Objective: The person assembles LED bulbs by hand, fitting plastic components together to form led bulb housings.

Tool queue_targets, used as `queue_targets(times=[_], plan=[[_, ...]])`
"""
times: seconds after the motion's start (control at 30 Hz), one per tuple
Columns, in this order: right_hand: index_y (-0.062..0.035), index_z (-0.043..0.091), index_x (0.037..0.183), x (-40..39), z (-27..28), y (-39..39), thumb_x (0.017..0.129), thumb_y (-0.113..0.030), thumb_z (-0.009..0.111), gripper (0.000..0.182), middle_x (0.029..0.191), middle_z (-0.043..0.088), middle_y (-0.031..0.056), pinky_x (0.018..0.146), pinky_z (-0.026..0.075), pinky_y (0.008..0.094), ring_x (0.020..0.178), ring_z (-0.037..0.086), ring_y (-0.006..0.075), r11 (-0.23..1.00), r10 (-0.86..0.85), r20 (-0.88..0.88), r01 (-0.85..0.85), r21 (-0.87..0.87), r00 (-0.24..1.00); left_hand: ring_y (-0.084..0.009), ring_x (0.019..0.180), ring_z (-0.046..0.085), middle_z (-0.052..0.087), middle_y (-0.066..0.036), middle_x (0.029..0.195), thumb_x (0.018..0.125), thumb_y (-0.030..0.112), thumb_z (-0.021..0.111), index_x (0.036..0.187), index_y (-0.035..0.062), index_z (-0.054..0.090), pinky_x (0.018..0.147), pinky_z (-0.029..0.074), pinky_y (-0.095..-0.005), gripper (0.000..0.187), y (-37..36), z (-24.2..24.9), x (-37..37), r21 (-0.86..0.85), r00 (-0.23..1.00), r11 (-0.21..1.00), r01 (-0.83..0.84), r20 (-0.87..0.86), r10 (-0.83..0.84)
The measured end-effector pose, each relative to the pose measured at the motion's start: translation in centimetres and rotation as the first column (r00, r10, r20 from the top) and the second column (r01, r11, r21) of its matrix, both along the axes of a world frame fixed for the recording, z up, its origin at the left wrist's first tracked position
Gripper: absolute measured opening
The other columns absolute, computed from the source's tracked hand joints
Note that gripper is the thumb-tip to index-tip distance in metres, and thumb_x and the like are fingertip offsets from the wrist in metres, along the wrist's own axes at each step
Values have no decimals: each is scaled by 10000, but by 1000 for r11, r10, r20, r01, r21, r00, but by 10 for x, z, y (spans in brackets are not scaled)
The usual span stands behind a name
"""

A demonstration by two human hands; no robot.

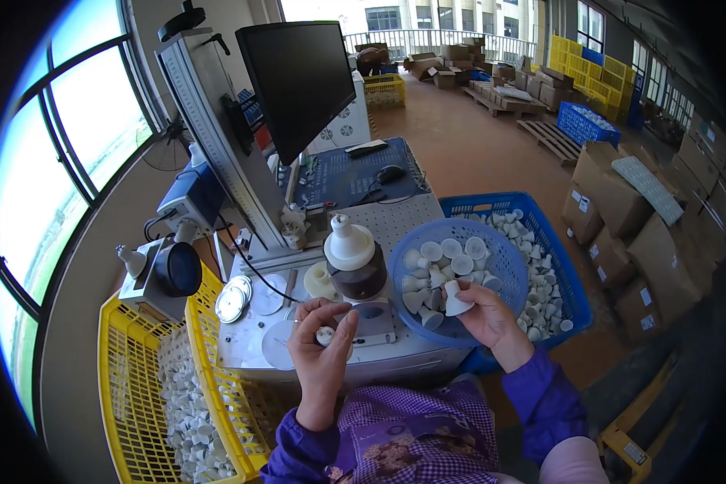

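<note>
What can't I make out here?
In the head view:
White piece in the left hand: partly covered by that hand.
Blue crate: floor buried under white cones.
Carton label: print too small to read.
Yellow crate: lower end cut off by the picture's bottom edge.

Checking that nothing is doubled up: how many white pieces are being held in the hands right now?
2 visible: one white piece in the left hand, another white piece in the right hand. More could be hidden within either grip.
</note>
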State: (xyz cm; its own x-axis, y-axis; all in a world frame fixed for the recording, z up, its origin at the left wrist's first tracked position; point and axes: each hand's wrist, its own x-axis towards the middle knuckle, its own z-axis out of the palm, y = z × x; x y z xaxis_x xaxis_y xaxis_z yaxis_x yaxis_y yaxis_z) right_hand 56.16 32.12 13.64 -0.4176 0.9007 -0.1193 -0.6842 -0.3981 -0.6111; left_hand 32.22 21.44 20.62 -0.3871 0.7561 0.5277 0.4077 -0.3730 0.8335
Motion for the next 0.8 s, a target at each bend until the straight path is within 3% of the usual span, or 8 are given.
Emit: queue_targets(times=[0.07, 0.2, 0.3, 0.4, 0.57, 0.63, 0.7, 0.8], plan=[[84, 525, 1141, -3, 3, -2, 814, 1, 607, 346, 1061, 589, 129, 868, 470, 293, 942, 593, 199, 1000, 25, 56, -26, 11, 998, -133, 763, 523, 520, -57, 951, 737, 53, 744, 1001, 5, 668, 682, 431, -271, 279, 15, 23, -9, 18, 996, 998, -62, -63, 63], [69, 541, 1121, -14, 20, -9, 775, 37, 648, 363, 1012, 607, 107, 833, 479, 269, 916, 600, 177, 998, 10, 235, -26, 65, 972, -169, 834, 542, 517, -90, 1009, 741, 125, 752, 1027, 0, 665, 766, 423, -246, 324, 43, 62, -14, 26, 965, 989, -147, -214, 149], [63, 544, 1122, -22, 39, -9, 763, 42, 671, 382, 999, 611, 95, 818, 480, 251, 915, 598, 152, 978, -5, 373, -73, 195, 928, -236, 909, 584, 534, -129, 1044, 720, 193, 768, 1017, -14, 672, 789, 477, -315, 374, 62, 77, -16, -97, 921, 986, -139, -378, 93], [50, 557, 1111, -40, 65, 0, 778, 17, 676, 356, 991, 612, 85, 810, 479, 238, 888, 596, 126, 960, -70, 353, -34, 280, 933, -236, 917, 581, 543, -138, 1029, 722, 190, 760, 980, -24, 681, 777, 482, -307, 344, 77, 79, -21, -153, 904, 983, -104, -426, 29], [17, 580, 1095, -95, 114, 10, 802, -65, 696, 326, 982, 618, 60, 795, 477, 232, 847, 587, 101, 852, -88, 242, -53, 521, 966, -181, 837, 563, 536, -105, 972, 741, 152, 743, 916, -45, 671, 729, 474, -283, 273, 48, 81, -29, 50, 976, 997, -67, -204, 75], [3, 588, 1090, -113, 121, 18, 811, -100, 700, 318, 983, 621, 51, 788, 474, 228, 840, 582, 94, 821, -42, 245, -106, 560, 969, -165, 833, 547, 532, -98, 972, 745, 146, 745, 922, -47, 666, 722, 462, -273, 274, 31, 74, -35, 30, 987, 997, -73, -142, 76], [-16, 599, 1088, -128, 116, 32, 830, -153, 692, 307, 989, 626, 30, 778, 467, 226, 852, 576, 89, 764, -83, 395, -196, 614, 915, -131, 823, 508, 531, -82, 959, 746, 135, 752, 945, -47, 653, 705, 426, -241, 288, 15, 65, -41, 34, 995, 997, -70, -66, 72], [-28, 592, 1105, -133, 108, 49, 846, -181, 677, 312, 992, 626, 19, 792, 458, 232, 876, 567, 87, 711, -55, 389, -237, 662, 920, -127, 824, 509, 541, -77, 944, 742, 131, 754, 938, -42, 655, 719, 421, -243, 280, 0, 36, -53, -22, 997, 997, -73, 35, 74]])
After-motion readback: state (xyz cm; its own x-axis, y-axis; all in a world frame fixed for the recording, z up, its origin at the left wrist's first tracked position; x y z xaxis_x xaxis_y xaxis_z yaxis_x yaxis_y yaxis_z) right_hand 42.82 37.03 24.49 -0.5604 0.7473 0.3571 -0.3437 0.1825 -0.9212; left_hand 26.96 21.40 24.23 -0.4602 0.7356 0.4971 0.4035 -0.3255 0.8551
